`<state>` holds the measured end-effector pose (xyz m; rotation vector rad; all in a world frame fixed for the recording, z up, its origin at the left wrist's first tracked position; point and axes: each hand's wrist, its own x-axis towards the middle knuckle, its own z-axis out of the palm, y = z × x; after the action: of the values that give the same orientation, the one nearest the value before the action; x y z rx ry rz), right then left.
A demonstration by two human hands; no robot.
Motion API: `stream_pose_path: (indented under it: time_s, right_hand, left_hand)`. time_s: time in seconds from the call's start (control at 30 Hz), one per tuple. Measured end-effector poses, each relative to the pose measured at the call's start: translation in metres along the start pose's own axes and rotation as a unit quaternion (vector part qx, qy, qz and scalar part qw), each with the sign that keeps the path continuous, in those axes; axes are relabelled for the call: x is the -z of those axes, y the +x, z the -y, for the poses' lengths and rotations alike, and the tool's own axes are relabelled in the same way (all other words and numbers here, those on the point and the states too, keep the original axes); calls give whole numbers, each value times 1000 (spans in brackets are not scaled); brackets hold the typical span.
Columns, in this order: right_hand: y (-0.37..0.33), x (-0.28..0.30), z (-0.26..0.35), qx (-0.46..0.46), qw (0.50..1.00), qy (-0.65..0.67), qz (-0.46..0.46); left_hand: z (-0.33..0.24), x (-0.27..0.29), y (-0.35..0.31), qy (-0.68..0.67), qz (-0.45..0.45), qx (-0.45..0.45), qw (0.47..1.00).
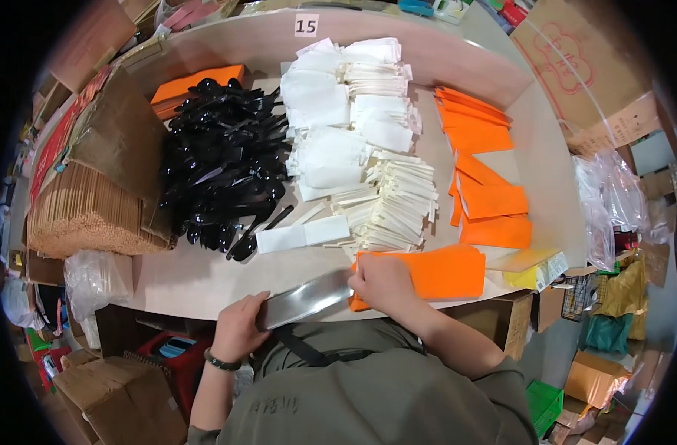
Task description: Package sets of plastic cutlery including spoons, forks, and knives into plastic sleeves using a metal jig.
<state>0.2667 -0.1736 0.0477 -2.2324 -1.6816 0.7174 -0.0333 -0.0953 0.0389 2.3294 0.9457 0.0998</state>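
Observation:
My left hand is closed round the left end of a shiny, flat metal plate at the table's front edge. The plate slants up to the right and meets a stack of orange paper sleeves; whether its end goes inside a sleeve is hidden. Curled fingers of my right hand grip the left end of that orange stack. Just beyond lies a white folded packet, beside a black plastic spoon. Farther back are a heap of black spoons and rows of white paper packets.
More orange sleeves lie fanned along the right side, and an orange stack is at the back left. A cardboard box stands at the left. Raised boards border the table. Plastic bags hang at the right.

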Motion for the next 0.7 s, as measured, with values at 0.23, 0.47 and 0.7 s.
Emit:
stream_pose_path:
  time_s: [0.23,0.47,0.7]
  right_hand:
    - [-14,-24,40,46,996,71,27]
    - [-3,-3,-7,-12,991,112,-65]
    - [-10,-25,25,12,986,160,-45]
  left_hand:
    - [-25,-5,43,4,-12,-90,996]
    - [-13,-8,23,-68,-121,10,990]
    - [-18,2,38,41,22,-51,998]
